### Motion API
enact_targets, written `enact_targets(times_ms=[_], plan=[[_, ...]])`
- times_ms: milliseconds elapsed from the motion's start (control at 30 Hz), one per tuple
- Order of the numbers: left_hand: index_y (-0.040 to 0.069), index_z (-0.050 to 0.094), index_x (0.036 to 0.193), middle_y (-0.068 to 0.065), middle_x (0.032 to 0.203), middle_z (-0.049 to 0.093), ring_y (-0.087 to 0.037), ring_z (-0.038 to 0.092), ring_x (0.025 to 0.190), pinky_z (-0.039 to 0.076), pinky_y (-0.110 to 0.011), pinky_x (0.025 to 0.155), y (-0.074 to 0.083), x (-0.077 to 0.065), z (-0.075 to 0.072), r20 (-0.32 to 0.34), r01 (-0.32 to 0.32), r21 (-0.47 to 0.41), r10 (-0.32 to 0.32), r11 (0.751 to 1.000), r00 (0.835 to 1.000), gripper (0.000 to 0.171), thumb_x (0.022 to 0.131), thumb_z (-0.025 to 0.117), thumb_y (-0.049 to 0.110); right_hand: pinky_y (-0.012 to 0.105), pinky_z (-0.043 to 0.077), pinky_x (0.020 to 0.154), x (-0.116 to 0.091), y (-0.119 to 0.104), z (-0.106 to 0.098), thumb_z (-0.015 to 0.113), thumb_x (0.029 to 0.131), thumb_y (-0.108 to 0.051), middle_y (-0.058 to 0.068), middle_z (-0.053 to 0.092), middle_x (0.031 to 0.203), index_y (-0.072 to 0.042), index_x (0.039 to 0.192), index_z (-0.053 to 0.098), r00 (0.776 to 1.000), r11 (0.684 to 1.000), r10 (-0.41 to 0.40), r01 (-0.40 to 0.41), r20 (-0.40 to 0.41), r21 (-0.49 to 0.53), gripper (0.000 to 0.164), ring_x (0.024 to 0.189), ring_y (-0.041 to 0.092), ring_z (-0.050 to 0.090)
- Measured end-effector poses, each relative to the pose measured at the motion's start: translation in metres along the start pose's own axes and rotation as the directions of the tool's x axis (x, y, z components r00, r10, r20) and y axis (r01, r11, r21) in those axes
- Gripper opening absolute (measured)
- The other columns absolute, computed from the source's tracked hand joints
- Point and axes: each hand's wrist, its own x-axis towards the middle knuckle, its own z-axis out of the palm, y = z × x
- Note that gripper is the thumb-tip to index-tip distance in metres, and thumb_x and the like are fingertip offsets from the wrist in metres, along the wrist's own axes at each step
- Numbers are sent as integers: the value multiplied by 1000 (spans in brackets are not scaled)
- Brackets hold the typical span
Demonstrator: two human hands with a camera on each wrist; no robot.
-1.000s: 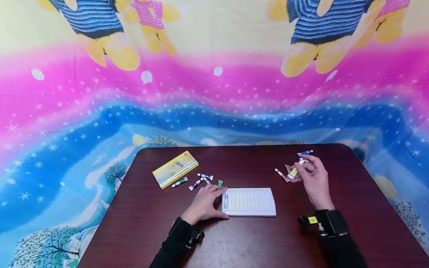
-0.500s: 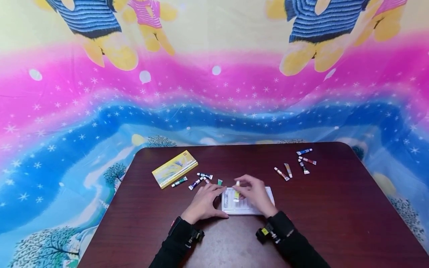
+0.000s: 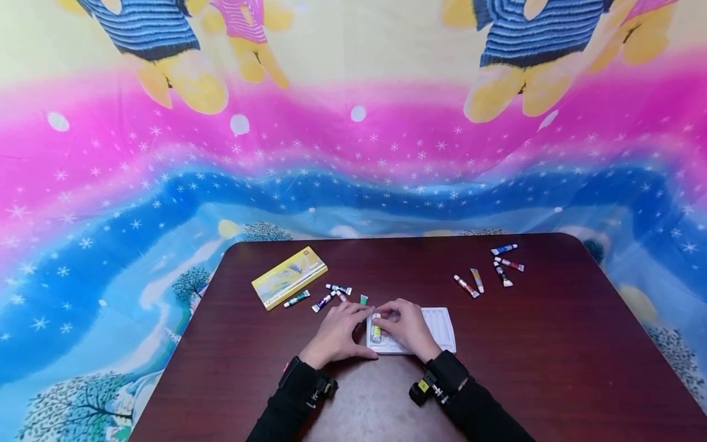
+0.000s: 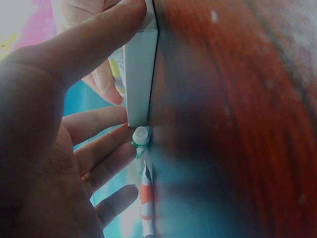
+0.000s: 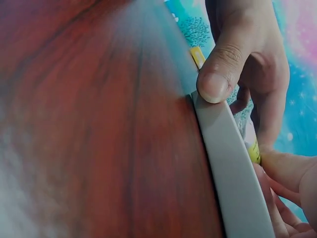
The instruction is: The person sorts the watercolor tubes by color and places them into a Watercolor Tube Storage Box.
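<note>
A white ribbed tray (image 3: 439, 328) lies on the table in the head view. My left hand (image 3: 338, 334) holds its left end, thumb at the near corner and index finger at the far corner; the left wrist view shows the other fingers spread beside the tray wall (image 4: 138, 79). My right hand (image 3: 409, 325) pinches a small yellow-labelled paint tube (image 3: 377, 330) by its white cap end, standing lengthwise along the tray's leftmost slot. The right wrist view shows a bit of the tube's yellow label (image 5: 254, 152) beyond the tray edge. The right hand hides the middle of the tray.
Left of the tray, several paint tubes lie near a yellow box (image 3: 289, 278), including a green one (image 3: 297, 299). A green tube end (image 3: 363, 299) sticks out behind my left hand. More tubes lie at the right, among them a blue one (image 3: 504, 249).
My right hand has carried the yellow paint tube from the right-hand tubes leftward over the tray, then down to its left end. The left hand has stayed in place.
</note>
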Motion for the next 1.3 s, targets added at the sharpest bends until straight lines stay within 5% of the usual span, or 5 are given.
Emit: enact_targets(times_ms=[400,600,833,1033,1300], plan=[[21,51,155,-1,151,56,-22,46,139,38,-49,115,1,-1,-1,-7,0,-5,0,1000,1000,97,75,85,65,22,52,67,-6,-4,-2,89,80,-14,-1,77,86,-12,99,85,988,975,-141,127,-67,-180,19,75,10,69],[21,51,155,-1,151,56,-22,46,140,39,-49,115,2,-1,-1,-4,4,-3,-4,1000,1000,97,75,84,65,25,49,70,-8,-8,-8,86,84,-18,0,76,86,-11,105,84,987,950,-159,161,28,-267,22,78,13,67],[21,51,155,0,151,56,-22,47,139,39,-49,114,1,-1,-1,-18,-7,-6,7,1000,1000,97,75,85,65,22,47,67,-12,-10,-17,82,89,-17,-6,66,83,-7,116,80,969,940,-162,209,185,-269,28,74,4,58],[21,52,154,0,151,56,-21,47,138,39,-48,114,2,3,-3,-24,-3,-4,3,1000,1000,97,75,85,65,23,42,65,-12,-16,-18,87,84,-23,-5,61,78,-6,118,77,962,930,-159,221,220,-294,39,68,3,49],[20,53,153,0,148,59,-21,50,133,41,-48,111,2,-1,2,-23,-7,20,7,1000,1000,97,74,86,64,20,47,61,-16,-10,-14,87,82,-13,-7,66,74,-1,119,76,969,967,-138,177,205,-181,41,64,-2,55]])
